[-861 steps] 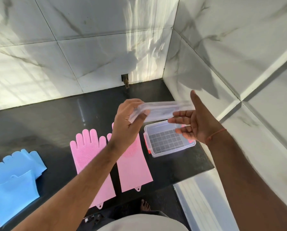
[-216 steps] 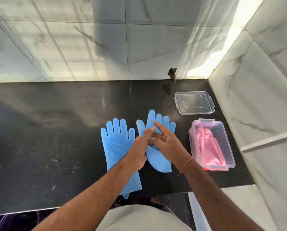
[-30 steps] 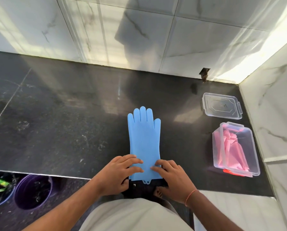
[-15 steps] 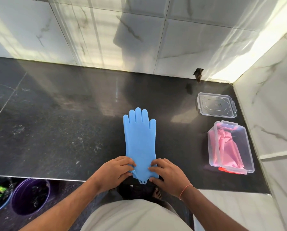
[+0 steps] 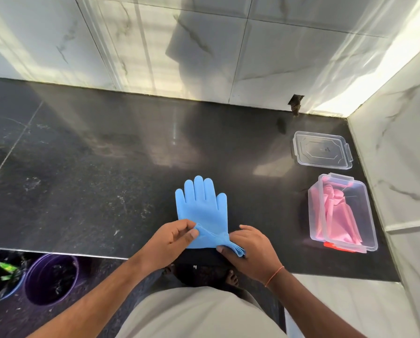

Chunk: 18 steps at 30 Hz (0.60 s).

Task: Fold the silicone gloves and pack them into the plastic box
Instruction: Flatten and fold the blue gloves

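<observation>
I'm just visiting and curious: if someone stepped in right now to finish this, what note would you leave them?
Left hand: pinches the cuff end of the blue gloves at its left side.
Right hand: grips the same cuff end at its right side; that end is lifted and bunched.
The blue gloves' fingers lie flat on the black counter.
Done: pink gloves are folded inside the plastic box on the right.
Its lid lies off, behind the box.
Left: fold the blue gloves and put them in the box.

Home kitchen: black stone counter (image 5: 82, 181), marble-tiled walls (image 5: 289, 52).
</observation>
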Tool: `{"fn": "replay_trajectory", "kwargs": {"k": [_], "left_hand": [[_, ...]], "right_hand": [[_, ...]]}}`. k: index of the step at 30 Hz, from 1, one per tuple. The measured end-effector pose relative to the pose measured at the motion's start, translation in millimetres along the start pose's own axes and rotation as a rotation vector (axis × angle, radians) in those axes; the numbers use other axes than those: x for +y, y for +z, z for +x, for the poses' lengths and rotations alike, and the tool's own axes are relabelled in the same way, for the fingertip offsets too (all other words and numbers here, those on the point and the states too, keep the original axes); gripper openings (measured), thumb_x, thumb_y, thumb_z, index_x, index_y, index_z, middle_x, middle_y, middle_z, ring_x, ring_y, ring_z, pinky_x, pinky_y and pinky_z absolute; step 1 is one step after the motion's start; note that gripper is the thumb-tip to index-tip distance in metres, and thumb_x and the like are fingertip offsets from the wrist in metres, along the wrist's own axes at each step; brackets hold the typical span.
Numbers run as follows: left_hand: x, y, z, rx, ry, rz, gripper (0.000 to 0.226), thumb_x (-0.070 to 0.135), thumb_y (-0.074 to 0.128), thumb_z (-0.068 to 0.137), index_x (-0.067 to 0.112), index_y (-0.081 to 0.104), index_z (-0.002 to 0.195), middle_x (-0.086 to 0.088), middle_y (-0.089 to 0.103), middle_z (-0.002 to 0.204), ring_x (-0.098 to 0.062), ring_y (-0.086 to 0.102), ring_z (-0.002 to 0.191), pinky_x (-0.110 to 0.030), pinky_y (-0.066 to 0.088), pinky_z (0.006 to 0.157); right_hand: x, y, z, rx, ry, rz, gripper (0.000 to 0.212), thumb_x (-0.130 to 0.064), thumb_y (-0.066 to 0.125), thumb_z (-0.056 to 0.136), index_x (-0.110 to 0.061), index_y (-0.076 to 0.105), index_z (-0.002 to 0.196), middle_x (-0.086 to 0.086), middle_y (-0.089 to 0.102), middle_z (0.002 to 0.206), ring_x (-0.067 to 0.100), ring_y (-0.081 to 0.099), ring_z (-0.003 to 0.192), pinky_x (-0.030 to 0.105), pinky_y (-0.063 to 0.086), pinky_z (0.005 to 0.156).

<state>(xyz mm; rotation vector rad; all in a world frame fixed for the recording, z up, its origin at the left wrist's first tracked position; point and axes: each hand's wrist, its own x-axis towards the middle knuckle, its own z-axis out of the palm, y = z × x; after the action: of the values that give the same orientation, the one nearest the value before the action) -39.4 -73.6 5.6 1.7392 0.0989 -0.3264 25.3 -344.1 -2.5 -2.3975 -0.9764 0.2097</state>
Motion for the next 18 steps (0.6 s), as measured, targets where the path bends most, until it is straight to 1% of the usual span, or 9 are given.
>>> {"fn": "replay_trajectory", "kwargs": {"k": [1,3,6,7,10,12,15,17,18], "left_hand": [[-2.1,-0.6,-2.7,0.01,-0.004,-0.079,0.022,0.049,0.061,0.102,0.035,0.076,0.111,0.006,0.079,0.101,-0.009,0.069,0.087,-0.025,0.055,0.081],[-7.0,-4.1,-9.2,-0.028,0.0,-0.172,0.02,0.044,0.069,0.1,0.034,0.075,0.115,0.009,0.079,0.107,-0.007,0.071,0.093,-0.021,0.055,0.085],[-15.0,-12.7,-13.5,-0.057,0.009,0.005,0.037,0.036,0.085,0.093,0.038,0.074,0.128,0.014,0.08,0.123,-0.01,0.076,0.113,-0.021,0.057,0.099],[-16.4,-13.7,-13.1,-0.029,-0.014,0.064,0.039,0.033,0.087,0.091,0.04,0.075,0.127,0.015,0.081,0.122,-0.01,0.077,0.113,-0.022,0.058,0.1],[-22.4,-12.1,-5.0,0.182,-0.138,0.078,0.016,0.026,0.084,0.094,0.037,0.08,0.105,0.013,0.084,0.1,-0.008,0.082,0.091,-0.035,0.066,0.089],[-25.7,-9.3,2.7,0.309,-0.224,0.086,0.005,0.03,0.084,0.095,0.031,0.079,0.095,0.013,0.083,0.088,-0.007,0.08,0.077,-0.038,0.068,0.08],[-27.3,-4.3,12.4,0.436,-0.301,0.192,0.016,0.04,0.087,0.089,0.03,0.076,0.083,0.016,0.076,0.076,-0.001,0.067,0.062,-0.025,0.057,0.063],[-26.5,-0.7,14.6,0.508,-0.298,0.267,0.021,0.042,0.09,0.084,0.033,0.072,0.083,0.015,0.072,0.079,-0.003,0.065,0.065,-0.013,0.047,0.06],[-25.1,1.3,14.7,0.538,-0.289,0.294,0.023,0.042,0.091,0.083,0.035,0.069,0.088,0.017,0.07,0.086,-0.004,0.066,0.071,-0.011,0.046,0.061]], "right_hand": [[-3.6,-1.1,1.7,0.008,0.014,0.007,0.031,-0.052,0.06,0.105,-0.029,0.077,0.091,-0.012,0.074,0.079,0.015,0.066,0.072,0.035,0.057,0.08],[-9.0,-2.5,6.2,0.021,0.056,0.048,0.029,-0.052,0.061,0.103,-0.03,0.074,0.09,-0.011,0.07,0.075,0.015,0.061,0.066,0.034,0.053,0.063],[-14.5,-7.0,20.6,0.008,0.184,0.129,0.033,-0.057,0.059,0.101,-0.03,0.075,0.094,-0.012,0.071,0.077,0.014,0.063,0.069,0.035,0.053,0.063],[-14.9,-8.0,27.5,0.004,0.224,0.153,0.035,-0.06,0.056,0.101,-0.031,0.075,0.098,-0.013,0.071,0.077,0.014,0.063,0.069,0.034,0.053,0.064],[-13.7,-9.0,52.0,-0.067,0.323,0.097,0.048,-0.069,0.044,0.099,-0.03,0.071,0.104,-0.01,0.069,0.075,0.014,0.062,0.066,0.031,0.051,0.061],[-11.0,-6.3,70.0,-0.09,0.4,0.049,0.045,-0.068,0.048,0.099,-0.027,0.066,0.093,-0.007,0.065,0.07,0.014,0.06,0.062,0.029,0.046,0.055],[-7.4,-2.2,95.9,-0.114,0.526,0.031,0.038,-0.063,0.058,0.095,-0.027,0.058,0.08,-0.006,0.062,0.067,0.017,0.06,0.063,0.033,0.044,0.053],[-6.2,1.5,105.6,-0.112,0.602,0.019,0.034,-0.061,0.063,0.092,-0.032,0.053,0.08,-0.01,0.06,0.07,0.017,0.061,0.066,0.031,0.04,0.053],[-6.0,3.8,107.4,-0.106,0.633,0.002,0.032,-0.062,0.066,0.091,-0.033,0.054,0.085,-0.012,0.061,0.077,0.017,0.063,0.071,0.031,0.042,0.056]]}}
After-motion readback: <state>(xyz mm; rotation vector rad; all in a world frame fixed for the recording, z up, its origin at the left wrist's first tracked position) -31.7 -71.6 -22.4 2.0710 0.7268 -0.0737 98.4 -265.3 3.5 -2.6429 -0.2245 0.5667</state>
